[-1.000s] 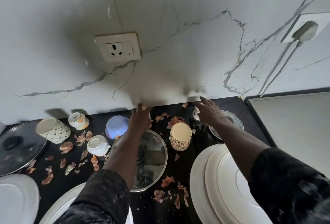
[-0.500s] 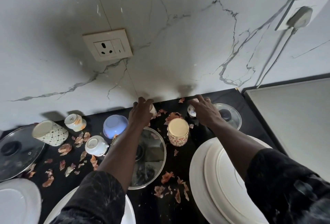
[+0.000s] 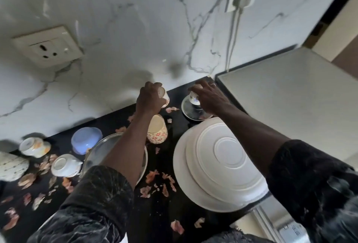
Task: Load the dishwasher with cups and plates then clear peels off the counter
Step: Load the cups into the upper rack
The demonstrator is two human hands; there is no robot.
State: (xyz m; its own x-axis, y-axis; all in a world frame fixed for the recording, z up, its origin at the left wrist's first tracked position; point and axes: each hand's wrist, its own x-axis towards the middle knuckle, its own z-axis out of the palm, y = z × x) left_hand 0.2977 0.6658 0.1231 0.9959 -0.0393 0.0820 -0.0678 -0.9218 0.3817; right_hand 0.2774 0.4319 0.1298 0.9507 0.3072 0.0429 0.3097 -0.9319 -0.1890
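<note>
Cups come first, and two of them are in hand at the back of the counter point(image 3: 155, 213), close to the wall. The left hand point(image 3: 150, 99) has its fingers curled round a small cup point(image 3: 165, 98), tilted and seemingly raised off the dark top. The right hand point(image 3: 211, 97) comes from above and closes its fingertips on a blue-marked cup point(image 3: 193, 98), which sits on a glass lid point(image 3: 188, 112). I judge the step to be lifting both clear. That is best done straight up, so the lid isn't dragged and the floral cup point(image 3: 157, 132) beside the left wrist isn't knocked. Each cup lies at the fingertips, ahead of the palm. The plates point(image 3: 219, 163) wait nearer the person, with peels point(image 3: 153, 177) scattered around.
</note>
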